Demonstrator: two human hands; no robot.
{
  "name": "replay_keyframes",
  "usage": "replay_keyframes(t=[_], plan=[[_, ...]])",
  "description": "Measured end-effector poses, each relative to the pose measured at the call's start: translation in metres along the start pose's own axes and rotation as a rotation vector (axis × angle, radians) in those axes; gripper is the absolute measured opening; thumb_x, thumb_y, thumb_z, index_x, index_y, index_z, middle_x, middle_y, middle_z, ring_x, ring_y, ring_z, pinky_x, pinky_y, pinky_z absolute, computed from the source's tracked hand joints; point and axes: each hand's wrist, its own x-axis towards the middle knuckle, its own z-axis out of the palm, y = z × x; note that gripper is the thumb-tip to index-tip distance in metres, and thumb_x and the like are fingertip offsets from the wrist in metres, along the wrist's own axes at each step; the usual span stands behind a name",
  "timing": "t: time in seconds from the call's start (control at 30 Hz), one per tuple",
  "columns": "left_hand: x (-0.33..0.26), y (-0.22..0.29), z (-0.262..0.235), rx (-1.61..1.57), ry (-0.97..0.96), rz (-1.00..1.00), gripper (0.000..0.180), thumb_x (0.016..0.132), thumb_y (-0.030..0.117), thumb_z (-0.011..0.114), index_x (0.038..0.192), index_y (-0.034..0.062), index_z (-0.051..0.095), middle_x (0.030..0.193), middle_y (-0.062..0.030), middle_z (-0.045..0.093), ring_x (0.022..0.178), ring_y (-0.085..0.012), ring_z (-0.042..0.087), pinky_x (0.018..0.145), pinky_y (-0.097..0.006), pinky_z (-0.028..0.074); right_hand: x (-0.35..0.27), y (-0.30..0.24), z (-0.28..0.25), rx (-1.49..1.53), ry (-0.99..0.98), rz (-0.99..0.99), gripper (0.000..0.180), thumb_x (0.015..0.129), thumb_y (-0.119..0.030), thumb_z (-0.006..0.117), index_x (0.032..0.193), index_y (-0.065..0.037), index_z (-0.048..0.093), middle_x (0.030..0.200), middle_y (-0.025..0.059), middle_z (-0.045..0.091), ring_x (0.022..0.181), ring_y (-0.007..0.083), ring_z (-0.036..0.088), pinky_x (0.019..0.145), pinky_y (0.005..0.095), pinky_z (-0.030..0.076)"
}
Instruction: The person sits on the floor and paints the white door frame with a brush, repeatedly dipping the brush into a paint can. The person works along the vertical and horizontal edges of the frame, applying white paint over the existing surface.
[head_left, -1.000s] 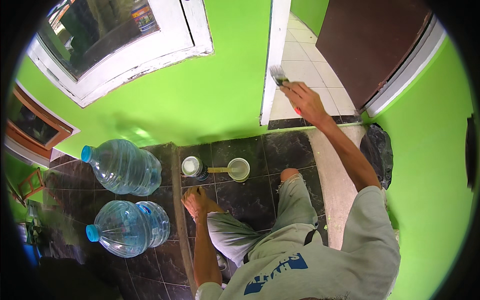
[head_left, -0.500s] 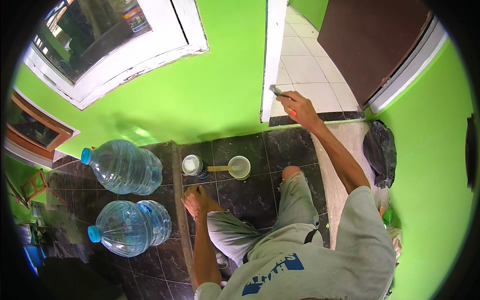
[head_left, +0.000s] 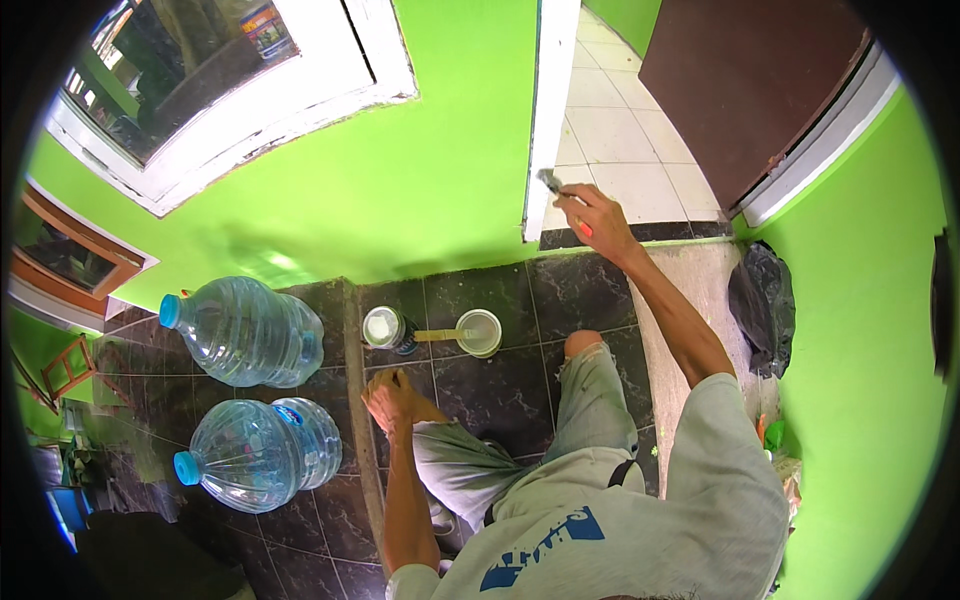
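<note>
My right hand [head_left: 600,222] grips a paintbrush [head_left: 549,180] by its handle, an orange-red part showing by the fingers. Its bristles are against or right beside the white door frame [head_left: 538,130], low down. My left hand [head_left: 391,400] is closed at my bent left knee; whatever its fingers hold, if anything, is hidden. In front of it stands a paint can [head_left: 385,328] with a whitish top. Beside the can is a small white tub [head_left: 479,333], and a flat yellowish stick [head_left: 437,336] reaches from the tub towards the can.
Two large clear water bottles [head_left: 250,332] with blue caps lie on the dark tiles to my left. A white-framed window [head_left: 250,115] is in the green wall ahead. Right of the doorway are a brown door [head_left: 750,90] and a black plastic bag [head_left: 765,310].
The brush and my right hand have shifted only slightly at the door frame. My left hand stays where it was, and the whole view has moved a little.
</note>
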Motion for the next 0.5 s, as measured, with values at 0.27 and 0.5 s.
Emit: replay_keyframes(t=[0.27,0.5], plan=[[0.001,0.005,0.006,0.041,0.028,0.027,0.021,0.092,0.028,0.070,0.098,0.0091,0.077,0.100,-0.0113,0.076,0.098,-0.0332,0.070,0.096,-0.047,0.048,-0.019,-0.015,0.003,0.095,0.019,0.092,0.028,0.085,0.000,0.072,0.112,-0.008,0.074,0.122,0.0115,0.070,0.107,0.0310,0.070,0.085,0.0400,0.060],[0.001,0.002,0.000,-0.034,-0.019,-0.035,0.025,0.094,0.033,0.069,0.101,0.0110,0.078,0.104,-0.0108,0.076,0.104,-0.0353,0.069,0.101,-0.049,0.047,-0.017,0.007,0.009,0.163,0.208,0.172,0.024,0.090,0.001,0.070,0.112,-0.007,0.075,0.119,0.0136,0.071,0.105,0.0317,0.071,0.085,0.0397,0.059]])
